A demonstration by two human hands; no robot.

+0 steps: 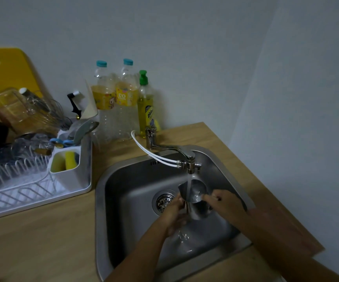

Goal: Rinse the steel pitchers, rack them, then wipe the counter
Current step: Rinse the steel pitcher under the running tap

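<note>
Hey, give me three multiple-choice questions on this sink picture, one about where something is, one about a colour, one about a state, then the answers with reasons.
1. Where is the steel pitcher?
A. In the dish rack
B. Over the sink, under the tap
C. Beside the bottles

2. What colour is the dish soap bottle's cap?
A. Green
B. Red
C. White

3. What state is the tap in?
A. Off
B. Dripping
C. Running

Answers:
1 B: both hands, left hand and right hand, hold it in the stream above the sink.
2 A: its pump top is green.
3 C: a steady stream falls into the pitcher.
</note>
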